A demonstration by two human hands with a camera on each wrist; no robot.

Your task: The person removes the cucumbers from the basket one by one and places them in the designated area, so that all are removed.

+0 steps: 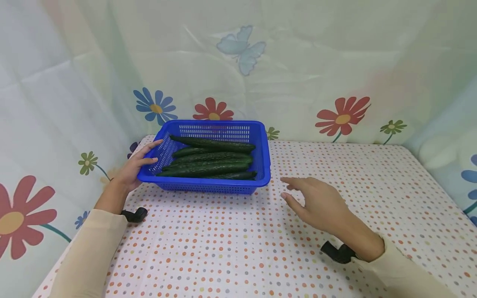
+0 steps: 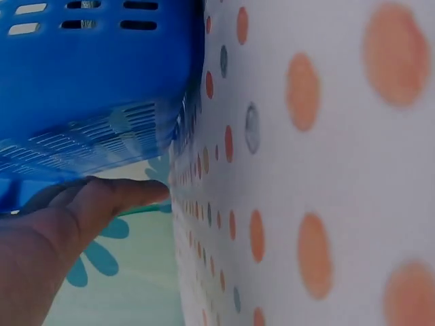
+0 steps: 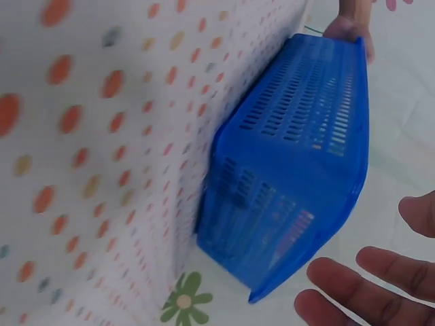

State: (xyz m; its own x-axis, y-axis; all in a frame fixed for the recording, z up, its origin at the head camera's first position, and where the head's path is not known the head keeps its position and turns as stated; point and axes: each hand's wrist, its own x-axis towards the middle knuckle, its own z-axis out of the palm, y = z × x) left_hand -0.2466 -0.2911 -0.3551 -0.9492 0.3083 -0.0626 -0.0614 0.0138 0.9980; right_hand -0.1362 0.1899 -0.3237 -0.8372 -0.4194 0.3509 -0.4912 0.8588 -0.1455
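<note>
A blue plastic basket (image 1: pixel 208 186) with slotted walls holds several long dark green cucumbers (image 1: pixel 216 157), lying lengthwise. My left hand (image 1: pixel 128 171) grips the basket's left end, with two digits over the rim. In the left wrist view, other fingers of the left hand (image 2: pixel 61 217) are outside the wall, under the rim. Apart from the basket's right end is my right hand (image 1: pixel 320 203), its fingers spread loosely and holding nothing. The right wrist view shows the fingertips (image 3: pixel 323 275) of that hand beside the basket's near rim (image 3: pixel 353 197).
A white cloth with coloured dots covers the table (image 1: pixel 208 248). Behind and beside it hangs a pale curtain (image 1: pixel 298 62) printed with flowers and a butterfly. A black strap (image 1: pixel 337 251) sits at the right wrist, another black strap (image 1: pixel 136 215) at the left.
</note>
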